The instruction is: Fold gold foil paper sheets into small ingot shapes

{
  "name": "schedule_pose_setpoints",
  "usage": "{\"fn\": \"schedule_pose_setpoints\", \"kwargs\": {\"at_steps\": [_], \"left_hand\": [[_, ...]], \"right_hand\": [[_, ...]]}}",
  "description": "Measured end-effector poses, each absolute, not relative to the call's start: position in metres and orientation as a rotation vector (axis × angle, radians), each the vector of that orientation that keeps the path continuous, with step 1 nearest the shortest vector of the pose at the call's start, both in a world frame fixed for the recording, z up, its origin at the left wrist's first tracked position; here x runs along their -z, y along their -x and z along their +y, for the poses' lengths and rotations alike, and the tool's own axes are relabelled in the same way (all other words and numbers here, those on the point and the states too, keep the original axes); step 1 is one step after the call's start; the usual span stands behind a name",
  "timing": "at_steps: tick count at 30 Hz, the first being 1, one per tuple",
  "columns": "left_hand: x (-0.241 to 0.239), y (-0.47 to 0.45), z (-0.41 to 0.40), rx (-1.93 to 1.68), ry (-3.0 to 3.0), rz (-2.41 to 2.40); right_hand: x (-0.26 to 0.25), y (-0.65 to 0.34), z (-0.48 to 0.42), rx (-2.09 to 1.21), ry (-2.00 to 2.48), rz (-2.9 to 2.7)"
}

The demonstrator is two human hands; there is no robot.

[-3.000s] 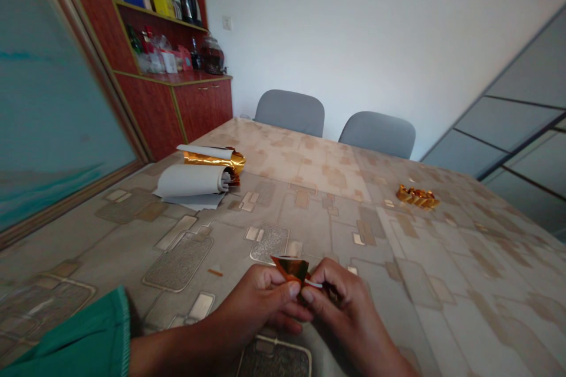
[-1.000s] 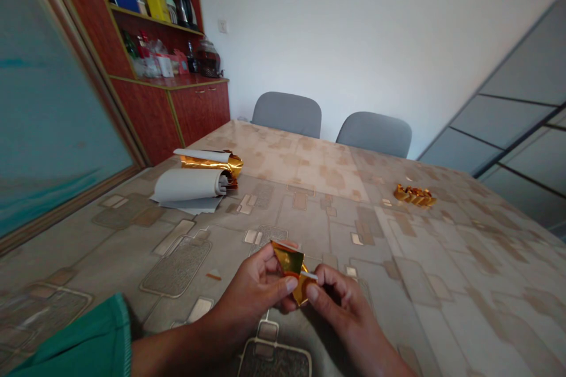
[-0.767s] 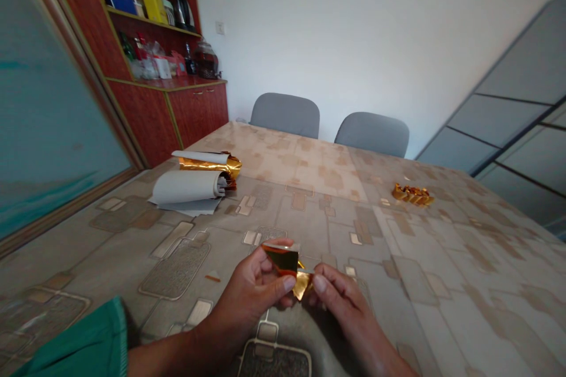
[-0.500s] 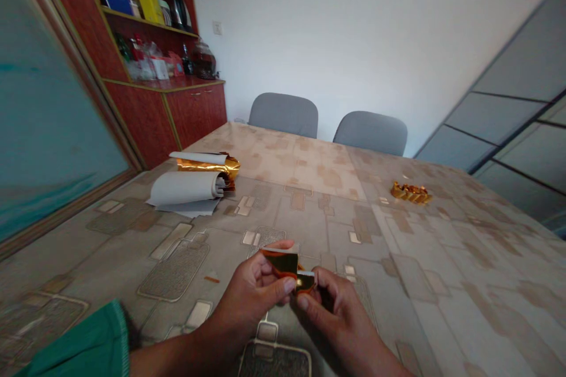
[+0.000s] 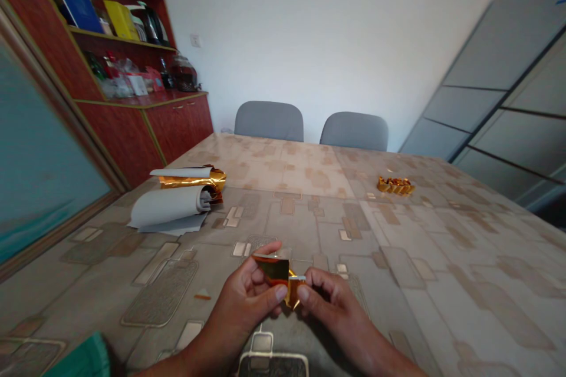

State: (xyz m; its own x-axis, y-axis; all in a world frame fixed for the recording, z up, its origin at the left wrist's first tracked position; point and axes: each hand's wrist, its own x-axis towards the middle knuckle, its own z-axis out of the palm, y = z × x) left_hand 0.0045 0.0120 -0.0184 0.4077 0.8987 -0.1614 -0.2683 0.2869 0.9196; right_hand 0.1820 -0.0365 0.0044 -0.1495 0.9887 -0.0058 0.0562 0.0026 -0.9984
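Between my hands, just above the table's near edge, is a folded piece of shiny gold foil paper [image 5: 275,269]. My left hand [image 5: 247,297] is closed on its wider left part, with the thumb in front and fingers behind. My right hand [image 5: 333,300] pinches the narrower right end between thumb and forefinger. Part of the foil behind my fingers is hidden. Away to the right on the table lies a gold folded-foil piece [image 5: 395,185] with a ridged, zigzag shape.
Rolled white-backed sheets [image 5: 170,206] and gold foil sheets [image 5: 192,179] lie at the left of the patterned table [image 5: 305,171]. A small scrap [image 5: 202,295] is left of my hands. Two grey chairs [image 5: 269,121] stand behind the table, and a red cabinet [image 5: 181,123] at the back left.
The view has turned a little to the right. My right thumb has moved up onto the foil's right part, which now looks bent downward with creases. My left hand keeps its hold.
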Motion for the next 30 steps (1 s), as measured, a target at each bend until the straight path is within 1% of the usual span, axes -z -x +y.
{"fn": "schedule_pose_setpoints", "kwargs": {"at_steps": [7, 13, 15, 17, 20, 22, 26, 28, 30], "left_hand": [[0.021, -0.004, 0.009, -0.888, -1.028, 0.809], [0.009, -0.003, 0.008, -0.866, -1.132, 0.748], [0.002, 0.001, 0.010, -0.982, -1.313, 0.835], [-0.004, 0.005, 0.013, -1.178, -1.717, 0.895], [-0.011, 0.008, 0.016, -1.377, -2.379, 0.762], [-0.016, 0.007, 0.016, -1.406, -2.613, 0.665], [-0.025, 0.002, 0.016, -1.411, -2.825, 0.452], [-0.025, 0.004, 0.016, -1.428, -2.813, 0.385], [-0.024, 0.007, 0.016, -1.358, -2.756, 0.391]], "right_hand": [[-0.011, -0.173, -0.035, -1.279, 1.244, -1.384], [-0.009, -0.178, -0.033, -1.459, 1.012, -1.081], [-0.010, -0.180, -0.033, -1.478, 1.018, -0.963], [-0.011, -0.181, -0.034, -1.492, 1.038, -0.884], [-0.012, -0.179, -0.036, -1.529, 1.033, -0.844], [-0.012, -0.177, -0.037, -1.539, 1.049, -0.847], [-0.011, -0.175, -0.038, -1.552, 1.063, -0.889], [-0.010, -0.174, -0.039, -1.573, 1.049, -0.903], [-0.009, -0.175, -0.041, -1.585, 1.024, -0.935]]}}
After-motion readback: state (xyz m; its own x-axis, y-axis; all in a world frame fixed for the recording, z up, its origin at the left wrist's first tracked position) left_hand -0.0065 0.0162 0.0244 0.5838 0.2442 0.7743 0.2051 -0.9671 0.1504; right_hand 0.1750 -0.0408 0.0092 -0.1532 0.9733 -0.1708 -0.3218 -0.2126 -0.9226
